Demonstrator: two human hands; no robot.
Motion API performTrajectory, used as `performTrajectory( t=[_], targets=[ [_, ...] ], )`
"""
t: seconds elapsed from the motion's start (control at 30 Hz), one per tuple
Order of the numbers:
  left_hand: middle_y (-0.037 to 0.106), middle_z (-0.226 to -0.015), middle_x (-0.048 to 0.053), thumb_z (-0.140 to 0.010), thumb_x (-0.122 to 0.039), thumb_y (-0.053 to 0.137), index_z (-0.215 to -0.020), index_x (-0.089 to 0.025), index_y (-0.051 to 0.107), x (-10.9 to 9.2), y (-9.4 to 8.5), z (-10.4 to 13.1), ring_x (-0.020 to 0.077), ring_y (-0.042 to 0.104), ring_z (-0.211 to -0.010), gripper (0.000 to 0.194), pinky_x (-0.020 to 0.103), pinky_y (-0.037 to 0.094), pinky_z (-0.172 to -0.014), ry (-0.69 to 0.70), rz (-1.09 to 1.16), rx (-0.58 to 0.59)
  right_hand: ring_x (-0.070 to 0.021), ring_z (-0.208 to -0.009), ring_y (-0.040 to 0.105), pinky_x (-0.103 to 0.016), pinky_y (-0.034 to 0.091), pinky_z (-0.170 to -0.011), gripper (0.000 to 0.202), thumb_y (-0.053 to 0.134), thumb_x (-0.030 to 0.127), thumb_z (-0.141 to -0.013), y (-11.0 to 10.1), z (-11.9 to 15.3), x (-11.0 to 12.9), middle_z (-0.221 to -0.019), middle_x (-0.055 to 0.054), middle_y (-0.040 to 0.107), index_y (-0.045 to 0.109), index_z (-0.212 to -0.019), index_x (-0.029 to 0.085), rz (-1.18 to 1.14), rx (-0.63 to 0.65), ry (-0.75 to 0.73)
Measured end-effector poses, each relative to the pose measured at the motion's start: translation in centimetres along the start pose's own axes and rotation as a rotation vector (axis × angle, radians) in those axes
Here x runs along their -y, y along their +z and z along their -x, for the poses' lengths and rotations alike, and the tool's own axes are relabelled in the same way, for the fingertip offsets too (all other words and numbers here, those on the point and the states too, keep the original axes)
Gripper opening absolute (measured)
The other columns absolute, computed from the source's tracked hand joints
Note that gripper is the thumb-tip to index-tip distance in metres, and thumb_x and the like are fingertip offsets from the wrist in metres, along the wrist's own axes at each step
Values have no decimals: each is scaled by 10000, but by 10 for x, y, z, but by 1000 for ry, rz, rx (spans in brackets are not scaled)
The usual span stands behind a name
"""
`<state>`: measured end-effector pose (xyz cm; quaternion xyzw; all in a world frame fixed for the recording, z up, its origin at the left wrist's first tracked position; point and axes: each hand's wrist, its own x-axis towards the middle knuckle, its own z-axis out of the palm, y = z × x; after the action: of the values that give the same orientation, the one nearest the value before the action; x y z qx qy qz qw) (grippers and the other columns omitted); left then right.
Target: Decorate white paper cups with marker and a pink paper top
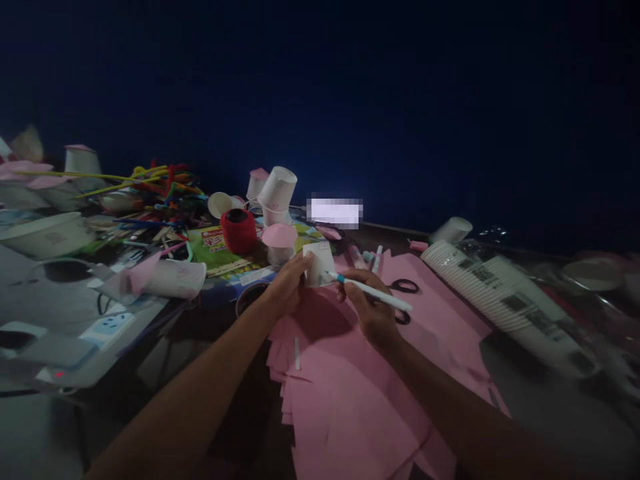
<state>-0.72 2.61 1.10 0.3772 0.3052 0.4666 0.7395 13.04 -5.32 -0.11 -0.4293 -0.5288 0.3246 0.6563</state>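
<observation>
My left hand [290, 287] is closed round the left side of a white paper cup [320, 265], held above the pink paper sheets [345, 393]. Between the fingers of my right hand [370, 310] is a white marker [383, 298] with a blue tip end. The marker's tip points at the cup's side, touching it or very close; I cannot tell which. Black scissor handles [404, 286] show just beyond my right hand, their blades hidden. Two more markers [377, 259] lie on the pink paper behind the cup.
A long stack of paper cups [480, 287] lies at the right. On the left are a power strip [107, 327], a tipped cup [177, 278] with a pink cone, and colourful pipe cleaners [170, 180]. A red yarn roll [239, 231] stands beside a pink-topped cup [280, 243].
</observation>
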Motion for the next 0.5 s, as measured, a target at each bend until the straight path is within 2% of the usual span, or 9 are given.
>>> performTrajectory(
  t=[0.13,0.5],
  targets=[
    [675,-767,28,-678,-367,745,-832,-148,645,0,1,0,174,636,-776,286,230,468,-635,38,-7,-5,-109,-583,589,-259,494,-571,126,589,279,-854,1,0,3,-713,7,656,630,-954,215,21,42,-1],
    [673,-754,15,-687,-347,743,-817,-171,650,3,-2,-3,174,643,-798,238,238,489,-655,60,10,12,-111,-574,585,-261,494,-558,126,590,292,-853,1,0,1,-708,9,645,629,-947,216,46,39,12]
  ],
)
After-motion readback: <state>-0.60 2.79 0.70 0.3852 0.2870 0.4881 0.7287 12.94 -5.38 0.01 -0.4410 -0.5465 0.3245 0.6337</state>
